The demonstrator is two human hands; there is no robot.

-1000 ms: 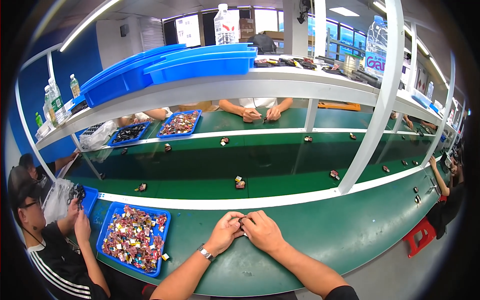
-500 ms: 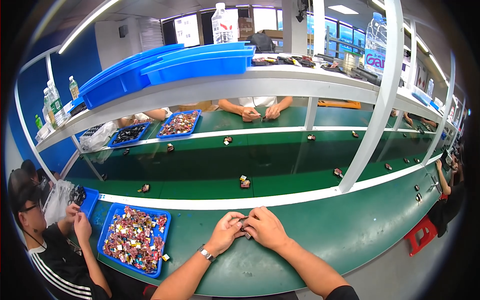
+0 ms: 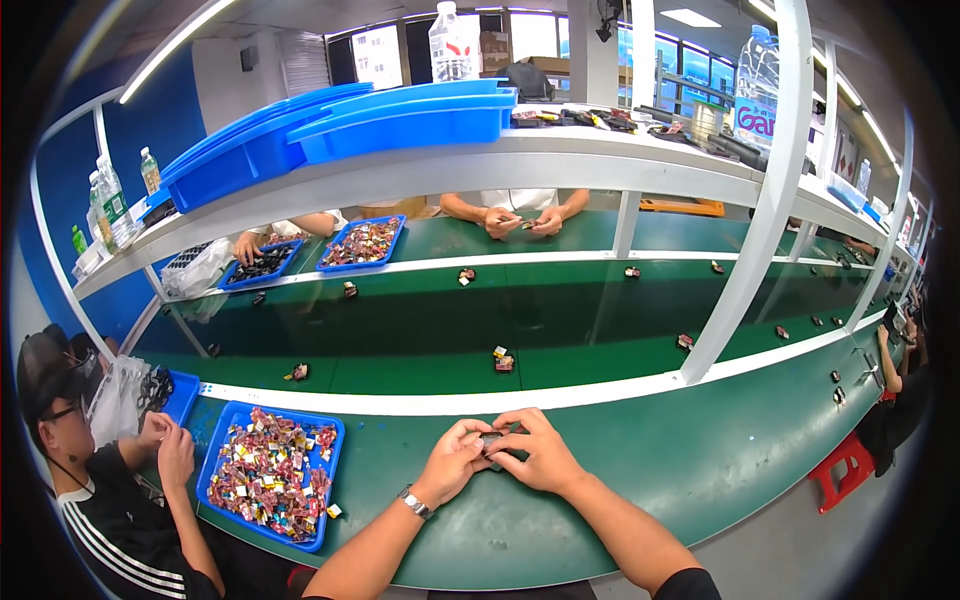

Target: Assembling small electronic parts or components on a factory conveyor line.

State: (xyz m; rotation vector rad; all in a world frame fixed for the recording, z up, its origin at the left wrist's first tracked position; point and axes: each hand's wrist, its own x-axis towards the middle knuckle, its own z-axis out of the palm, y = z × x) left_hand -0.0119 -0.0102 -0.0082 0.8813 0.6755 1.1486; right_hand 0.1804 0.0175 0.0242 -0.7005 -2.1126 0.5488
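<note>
Both my hands meet over the green worktop [image 3: 600, 470], around a small dark part [image 3: 489, 441] that the fingers mostly cover; its exact kind does not show. My left hand [image 3: 455, 464], with a metal watch on its wrist, is closed on the part's left side. From the right, my right hand [image 3: 540, 455] grips the same part with thumb and fingertips. To the left of my hands lies a blue tray [image 3: 335, 450] heaped with small reddish-brown pieces that carry white and yellow bits.
Past a white rail [image 3: 440, 404], a green belt [image 3: 420, 350] carries scattered small assemblies [image 3: 503, 361]. A white post [image 3: 745, 210] rises at right, under a shelf holding blue trays [image 3: 400, 128] and bottles. A co-worker [image 3: 110, 490] sits at left; others work across the belt. A red stool [image 3: 843, 470] stands at right.
My right hand's fingers have spread and shifted slightly around the part, while my left hand stays nearly in place. The assemblies on the belt have moved a little to the right.
</note>
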